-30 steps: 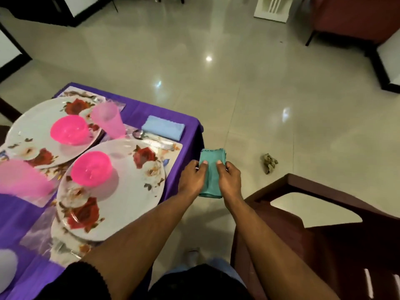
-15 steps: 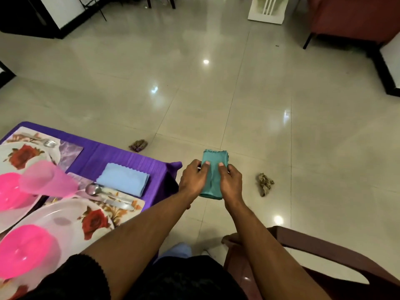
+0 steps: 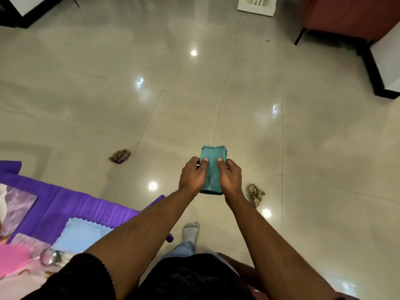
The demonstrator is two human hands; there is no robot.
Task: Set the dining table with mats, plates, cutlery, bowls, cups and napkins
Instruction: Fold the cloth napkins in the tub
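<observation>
A folded teal napkin (image 3: 213, 156) is held out in front of me above the tiled floor, away from the table. My left hand (image 3: 191, 176) grips its left edge and my right hand (image 3: 230, 177) grips its right edge, thumbs on top. At the lower left is the table with its purple cloth (image 3: 65, 206). On it lie a light blue folded napkin (image 3: 81, 236), a floral mat (image 3: 16, 204), a spoon (image 3: 50, 257) and a pink cup (image 3: 10, 258), cut off by the frame edge.
Two crumpled scraps lie on the floor, one purple-brown scrap (image 3: 119, 156) left of my hands and one tan scrap (image 3: 255, 193) to the right. A dark red chair (image 3: 244, 271) is just behind my right arm. Dark-edged furniture (image 3: 381, 68) stands at the far right.
The view has swung right and away from the table, so the plates and pink bowls have left the frame. Both hands keep holding the teal napkin in the same way.
</observation>
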